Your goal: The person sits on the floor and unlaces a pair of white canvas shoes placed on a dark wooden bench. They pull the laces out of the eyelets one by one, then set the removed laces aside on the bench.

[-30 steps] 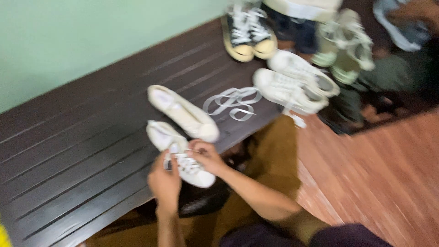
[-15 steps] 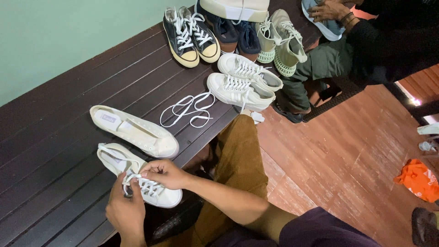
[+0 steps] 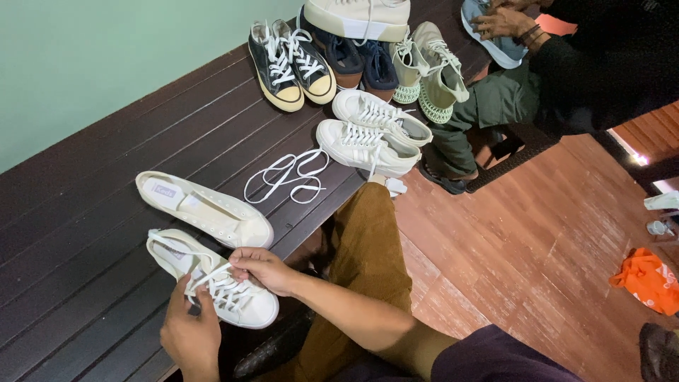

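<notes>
A white canvas sneaker (image 3: 244, 304) with white laces lies on the dark slatted bench (image 3: 85, 233) near its front edge. My left hand (image 3: 189, 331) grips the lace at the shoe's near side. My right hand (image 3: 263, 269) pinches the lace over the shoe's middle. Just behind it rests its unlaced white mate (image 3: 205, 209). A loose white shoelace (image 3: 286, 177) lies coiled on the bench beyond that.
Farther along the bench stand a white laced pair (image 3: 371, 134), black high-tops (image 3: 290, 64), navy shoes (image 3: 361, 60) and beige boots (image 3: 431, 71). Another person (image 3: 566, 64) sits at the bench's end holding a light blue shoe (image 3: 495, 32). An orange cloth (image 3: 647, 279) lies on the wooden floor.
The view has swung so the bench's shoes sit lower and clearer. Both hands stay on the near sneaker's laces; my right hand has shifted slightly along them.
</notes>
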